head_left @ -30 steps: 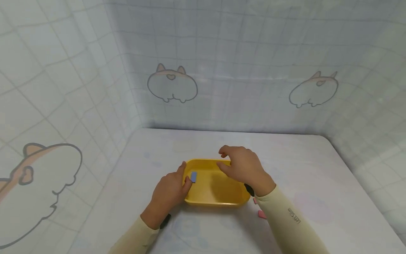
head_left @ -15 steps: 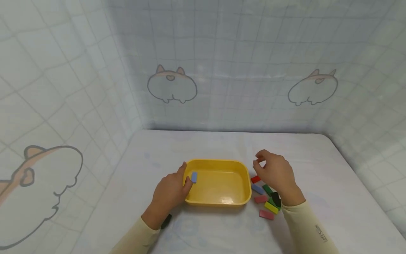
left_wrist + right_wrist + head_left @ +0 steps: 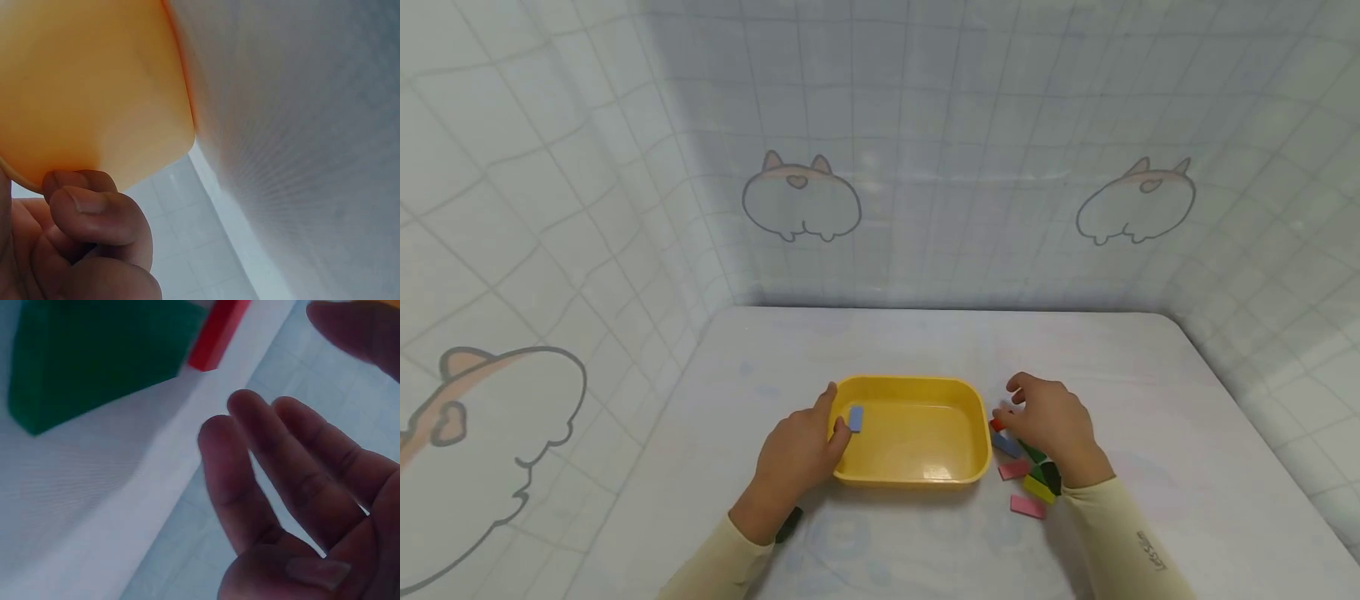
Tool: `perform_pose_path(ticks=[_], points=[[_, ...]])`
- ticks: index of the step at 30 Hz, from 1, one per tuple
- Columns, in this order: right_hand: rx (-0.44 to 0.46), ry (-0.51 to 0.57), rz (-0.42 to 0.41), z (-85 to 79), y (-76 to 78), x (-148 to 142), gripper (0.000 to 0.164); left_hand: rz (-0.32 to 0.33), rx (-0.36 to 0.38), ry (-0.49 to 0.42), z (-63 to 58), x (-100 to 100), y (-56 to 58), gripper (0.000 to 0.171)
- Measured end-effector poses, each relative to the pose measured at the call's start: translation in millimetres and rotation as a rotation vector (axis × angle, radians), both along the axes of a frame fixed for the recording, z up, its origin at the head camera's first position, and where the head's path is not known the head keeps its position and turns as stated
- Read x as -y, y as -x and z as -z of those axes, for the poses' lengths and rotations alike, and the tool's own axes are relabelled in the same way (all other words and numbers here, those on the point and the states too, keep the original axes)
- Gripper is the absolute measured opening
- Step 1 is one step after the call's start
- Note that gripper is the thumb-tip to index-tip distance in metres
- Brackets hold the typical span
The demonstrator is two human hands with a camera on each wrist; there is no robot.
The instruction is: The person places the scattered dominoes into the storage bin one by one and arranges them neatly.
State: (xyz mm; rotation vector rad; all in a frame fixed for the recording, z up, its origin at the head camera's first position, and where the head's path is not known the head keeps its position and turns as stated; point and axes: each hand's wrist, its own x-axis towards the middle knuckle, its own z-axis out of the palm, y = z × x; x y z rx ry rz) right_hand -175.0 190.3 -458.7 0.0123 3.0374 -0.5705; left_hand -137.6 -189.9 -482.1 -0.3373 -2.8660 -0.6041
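My left hand [image 3: 793, 454] grips the left end of a yellow plastic tray [image 3: 917, 446], thumb over the rim and fingers curled against the outside wall [image 3: 94, 87]. A small blue block [image 3: 856, 419] lies in the tray near that thumb. To the right of the tray, my right hand [image 3: 1052, 421] hovers over a loose group of blocks, holding nothing, thumb and fingers apart. Nearest its fingertips is a red block [image 3: 997, 424], partly hidden by the hand. The right wrist view shows a green block [image 3: 94, 362] beside the red one.
Around the right hand on the white tabletop [image 3: 925, 342] lie a blue block [image 3: 1006, 445], a pink block [image 3: 1015, 470], a yellow block [image 3: 1039, 489] and another pink block [image 3: 1027, 507]. Cloth walls [image 3: 925, 208] with a printed grid stand behind and at both sides.
My right hand has moved from over the tray to the right, then lowered towards the red block, its fingers spreading. The left hand stays on the tray.
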Motion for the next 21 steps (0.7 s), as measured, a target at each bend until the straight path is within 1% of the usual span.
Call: perform_pose_path(ticks=[5, 12, 21], points=[[0.017, -0.002, -0.008, 4.1, 0.1, -3.3, 0.06, 0.0, 0.008, -0.001, 0.0, 0.1, -0.1, 0.062], [0.024, 0.001, -0.024, 4.3, -0.6, -6.3, 0.062, -0.003, 0.026, 0.009, 0.9, -0.3, 1.2, 0.063], [0.023, -0.003, -0.047, 5.3, 2.6, -8.0, 0.062, -0.002, 0.014, 0.006, 3.1, 0.1, 3.5, 0.062]])
